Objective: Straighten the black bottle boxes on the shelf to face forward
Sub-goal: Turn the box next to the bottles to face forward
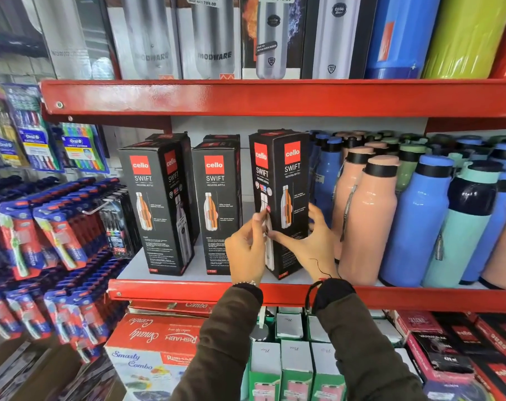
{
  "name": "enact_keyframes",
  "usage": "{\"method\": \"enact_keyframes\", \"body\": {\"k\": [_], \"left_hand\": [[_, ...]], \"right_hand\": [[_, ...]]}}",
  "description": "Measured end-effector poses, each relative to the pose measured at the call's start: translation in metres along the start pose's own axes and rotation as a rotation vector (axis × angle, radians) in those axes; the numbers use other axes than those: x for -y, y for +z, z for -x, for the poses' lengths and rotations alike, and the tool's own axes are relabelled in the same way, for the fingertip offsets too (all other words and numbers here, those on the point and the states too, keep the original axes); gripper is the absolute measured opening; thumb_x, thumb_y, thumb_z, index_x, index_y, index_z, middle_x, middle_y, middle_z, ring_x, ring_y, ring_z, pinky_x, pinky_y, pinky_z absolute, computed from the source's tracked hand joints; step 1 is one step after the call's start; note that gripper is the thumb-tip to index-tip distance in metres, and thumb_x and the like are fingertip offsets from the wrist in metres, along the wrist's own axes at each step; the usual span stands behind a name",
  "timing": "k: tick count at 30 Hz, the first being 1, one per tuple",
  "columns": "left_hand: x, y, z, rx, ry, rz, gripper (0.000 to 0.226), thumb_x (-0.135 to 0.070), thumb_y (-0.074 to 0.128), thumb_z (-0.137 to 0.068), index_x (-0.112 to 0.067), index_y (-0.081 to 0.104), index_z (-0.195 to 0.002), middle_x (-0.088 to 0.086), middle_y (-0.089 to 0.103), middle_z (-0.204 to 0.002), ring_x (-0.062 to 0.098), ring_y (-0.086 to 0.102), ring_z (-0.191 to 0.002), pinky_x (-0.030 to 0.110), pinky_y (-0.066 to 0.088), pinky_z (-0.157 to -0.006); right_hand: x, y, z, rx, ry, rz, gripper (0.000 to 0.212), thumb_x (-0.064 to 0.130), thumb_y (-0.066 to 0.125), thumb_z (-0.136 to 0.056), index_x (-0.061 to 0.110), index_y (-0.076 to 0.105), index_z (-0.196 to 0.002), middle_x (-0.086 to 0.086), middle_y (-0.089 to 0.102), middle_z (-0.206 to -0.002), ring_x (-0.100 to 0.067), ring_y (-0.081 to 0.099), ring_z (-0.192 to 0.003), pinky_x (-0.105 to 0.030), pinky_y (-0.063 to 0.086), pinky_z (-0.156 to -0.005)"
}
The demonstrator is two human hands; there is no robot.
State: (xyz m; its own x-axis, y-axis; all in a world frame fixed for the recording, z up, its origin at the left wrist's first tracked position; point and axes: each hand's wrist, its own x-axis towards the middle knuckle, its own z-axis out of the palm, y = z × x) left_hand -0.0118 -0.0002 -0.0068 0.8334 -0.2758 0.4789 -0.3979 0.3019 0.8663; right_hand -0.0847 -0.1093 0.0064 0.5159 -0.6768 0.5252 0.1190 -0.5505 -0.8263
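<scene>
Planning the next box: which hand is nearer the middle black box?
Left. The left hand is at the left face of the rightmost black box, beside the middle black box. The right hand holds that box's far side.

- Three bottle boxes stand in a row on the shelf [188,273]: left box [156,204], middle box [217,204], right box [280,198].
- More boxes behind them.
- Bottles [367,215] just right of the right box.

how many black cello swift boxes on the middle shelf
5 visible. Front row: left box, middle box, and the right box held by the left hand and right hand. Two sit behind. More may be hidden.
</scene>
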Motion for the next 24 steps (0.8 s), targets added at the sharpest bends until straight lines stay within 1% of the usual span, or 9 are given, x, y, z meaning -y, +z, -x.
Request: {"method": "enact_keyframes", "body": {"k": [3,6,10,12,14,16,19,22,24], "left_hand": [[0.002,0.0,-0.001,-0.026,0.021,0.01,0.032,-0.036,0.051,-0.102,-0.021,0.074,-0.12,-0.021,0.077,-0.105,0.004,0.072,-0.106,0.038,0.058,-0.098],[0.005,0.001,-0.005,-0.039,0.086,-0.077,0.034,-0.027,0.048,-0.104,-0.02,0.062,-0.135,-0.007,0.069,-0.129,-0.002,0.062,-0.122,0.027,0.05,-0.107],[0.009,0.001,-0.014,0.021,0.127,-0.204,0.045,-0.015,0.04,-0.106,-0.012,0.042,-0.15,-0.002,0.049,-0.151,0.004,0.044,-0.14,0.019,0.034,-0.116],[0.013,0.0,-0.019,0.068,0.1,-0.263,0.044,-0.014,0.04,-0.106,-0.01,0.041,-0.15,0.001,0.05,-0.148,0.005,0.045,-0.134,0.006,0.031,-0.109],[0.018,-0.002,-0.022,0.114,0.039,-0.266,0.041,-0.016,0.04,-0.106,-0.012,0.045,-0.147,0.001,0.058,-0.139,0.007,0.053,-0.123,-0.006,0.032,-0.093],[0.022,-0.004,-0.023,0.123,0.007,-0.233,0.04,-0.017,0.041,-0.105,-0.013,0.048,-0.144,0.0,0.062,-0.135,0.008,0.057,-0.119,-0.002,0.037,-0.094],[0.024,-0.005,-0.018,0.099,0.002,-0.18,0.04,-0.017,0.044,-0.105,-0.014,0.049,-0.144,0.0,0.061,-0.139,0.01,0.057,-0.127,0.021,0.042,-0.11],[0.024,-0.003,-0.011,0.066,0.01,-0.17,0.042,-0.017,0.045,-0.105,-0.013,0.045,-0.147,0.0,0.059,-0.142,0.011,0.055,-0.13,0.022,0.041,-0.11],[0.025,-0.002,-0.009,0.05,0.023,-0.166,0.042,-0.015,0.046,-0.105,-0.013,0.045,-0.147,-0.001,0.059,-0.139,0.011,0.056,-0.129,0.013,0.042,-0.106]], "right_hand": [[0.001,-0.002,0.0,-0.009,0.001,-0.01,0.081,0.034,0.093,-0.058,0.034,0.051,-0.128,0.037,0.056,-0.102,0.033,0.048,-0.092,0.007,0.037,-0.076],[0.002,-0.004,0.0,-0.006,0.0,-0.035,0.075,0.022,0.091,-0.063,0.035,0.051,-0.125,0.036,0.054,-0.102,0.033,0.049,-0.087,0.008,0.037,-0.073],[0.0,-0.007,-0.001,0.036,0.003,-0.029,0.077,0.022,0.089,-0.067,0.037,0.049,-0.131,0.036,0.053,-0.105,0.014,0.056,-0.095,0.009,0.037,-0.074],[-0.003,-0.007,-0.003,0.072,0.013,-0.051,0.083,0.02,0.088,-0.069,0.033,0.045,-0.139,0.033,0.054,-0.111,0.004,0.057,-0.104,0.007,0.038,-0.08],[-0.008,-0.007,-0.004,0.115,0.018,-0.084,0.088,0.016,0.086,-0.071,0.033,0.039,-0.144,0.03,0.053,-0.12,0.004,0.055,-0.113,0.003,0.04,-0.088],[-0.012,-0.006,-0.006,0.16,0.018,-0.09,0.09,0.014,0.082,-0.075,0.033,0.033,-0.149,0.024,0.051,-0.136,0.008,0.05,-0.123,-0.008,0.039,-0.102],[-0.015,-0.006,-0.008,0.185,0.006,-0.094,0.08,0.011,0.074,-0.084,0.03,0.033,-0.151,0.007,0.044,-0.152,-0.005,0.044,-0.138,-0.032,0.036,-0.117],[-0.014,-0.006,-0.007,0.201,-0.027,-0.061,0.072,0.011,0.069,-0.089,0.029,0.036,-0.15,0.007,0.044,-0.153,-0.003,0.041,-0.139,-0.03,0.035,-0.116],[-0.015,-0.004,-0.006,0.212,-0.049,-0.039,0.07,0.01,0.066,-0.091,0.028,0.035,-0.15,0.009,0.044,-0.152,0.004,0.041,-0.137,-0.025,0.036,-0.114]]}}
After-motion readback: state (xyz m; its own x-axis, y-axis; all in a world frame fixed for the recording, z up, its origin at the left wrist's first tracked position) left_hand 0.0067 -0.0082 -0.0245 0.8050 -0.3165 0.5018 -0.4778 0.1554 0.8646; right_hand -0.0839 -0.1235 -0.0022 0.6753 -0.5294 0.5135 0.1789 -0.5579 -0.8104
